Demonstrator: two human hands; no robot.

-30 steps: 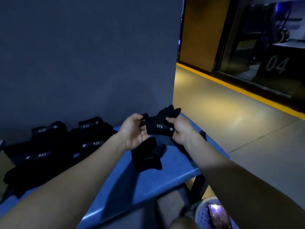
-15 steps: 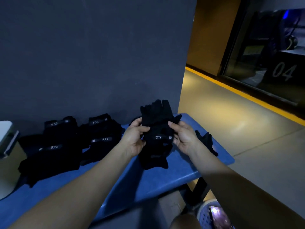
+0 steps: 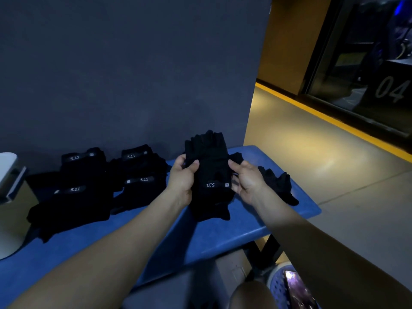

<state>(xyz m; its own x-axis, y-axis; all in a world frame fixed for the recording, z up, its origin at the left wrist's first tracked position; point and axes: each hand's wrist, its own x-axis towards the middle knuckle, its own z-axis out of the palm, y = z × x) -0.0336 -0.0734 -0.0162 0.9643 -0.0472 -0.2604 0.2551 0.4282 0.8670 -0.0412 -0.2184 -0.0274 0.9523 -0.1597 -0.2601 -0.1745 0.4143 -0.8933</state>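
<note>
I hold a black glove [image 3: 209,166] upright above the blue table [image 3: 214,239], its fingers pointing up and its "5.11" wrist label upside down toward me. My left hand [image 3: 184,178] grips its left edge, thumb across the front. My right hand [image 3: 246,180] pinches its right edge. Another black glove [image 3: 211,210] lies on the table right under the held one, partly hidden by it.
Several black gloves with "5.11" labels [image 3: 93,184] lie in rows on the table's left half. A loose black glove [image 3: 278,184] lies near the right edge. A white container [image 3: 11,208] stands at far left. A dark wall [image 3: 133,74] backs the table; a phone [image 3: 298,291] rests on a stool below.
The held glove went from lying sideways between my hands to standing upright with its fingers up. The camera view shifted left, bringing the white container into sight.
</note>
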